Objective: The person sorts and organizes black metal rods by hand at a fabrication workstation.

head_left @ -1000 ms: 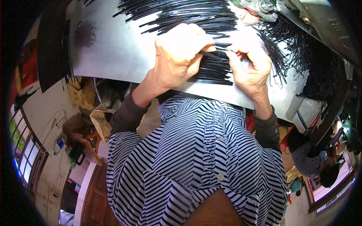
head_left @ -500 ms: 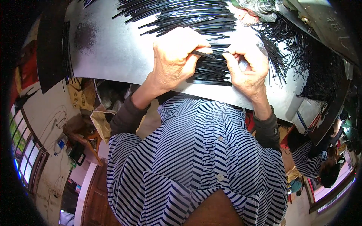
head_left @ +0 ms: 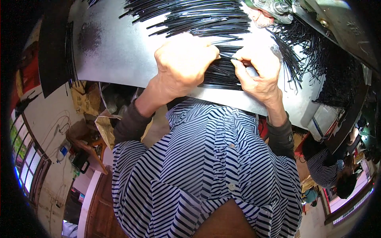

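My left hand (head_left: 180,63) is closed, knuckles up, above a small pile of thin black strips (head_left: 222,76) near the table's front edge. Its thumb and finger pinch the left end of one black strip (head_left: 226,55). Facing it, my right hand (head_left: 262,69) pinches the same strip's other end between thumb and forefinger. The palm of my left hand hides whatever else it may hold. Beyond both hands lies a larger heap of similar strips (head_left: 198,18), laid roughly side by side.
The pale metal tabletop (head_left: 119,55) carries a tangled mound of black offcuts (head_left: 337,71) at right. A metal machine (head_left: 278,7) stands at the far right. Several strips lie along the left edge (head_left: 69,51). Another person (head_left: 325,166) sits at the right.
My left hand has turned knuckles up, hiding the dark slender piece that stuck out from its fingers. My right hand has shifted slightly left, so the fingertips are closer together.
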The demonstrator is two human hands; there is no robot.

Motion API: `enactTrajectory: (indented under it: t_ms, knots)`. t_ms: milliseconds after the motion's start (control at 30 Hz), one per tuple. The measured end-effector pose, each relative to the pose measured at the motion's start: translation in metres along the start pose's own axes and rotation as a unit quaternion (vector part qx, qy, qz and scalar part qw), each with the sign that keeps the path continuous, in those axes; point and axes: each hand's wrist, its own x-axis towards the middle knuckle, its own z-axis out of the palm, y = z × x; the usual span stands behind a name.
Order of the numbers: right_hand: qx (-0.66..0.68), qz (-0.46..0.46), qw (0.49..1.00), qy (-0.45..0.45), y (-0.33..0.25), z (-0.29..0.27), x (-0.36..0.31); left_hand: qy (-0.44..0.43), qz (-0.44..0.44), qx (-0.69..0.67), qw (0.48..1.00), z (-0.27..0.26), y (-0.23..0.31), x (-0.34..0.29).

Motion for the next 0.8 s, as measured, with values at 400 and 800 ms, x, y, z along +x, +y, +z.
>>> enactTrajectory:
  t_ms: [400, 800]
  knots:
    - [-0.060, -0.064, 0.996, -0.025, 0.007, -0.008, -0.003, 0.070, -0.142, 0.015, 0.987, -0.039, -0.015, 0.010]
    - [-0.117, 0.001, 0.993, -0.006, 0.004, -0.014, 0.003, -0.016, -0.033, 0.053, 0.998, -0.006, -0.004, 0.012]
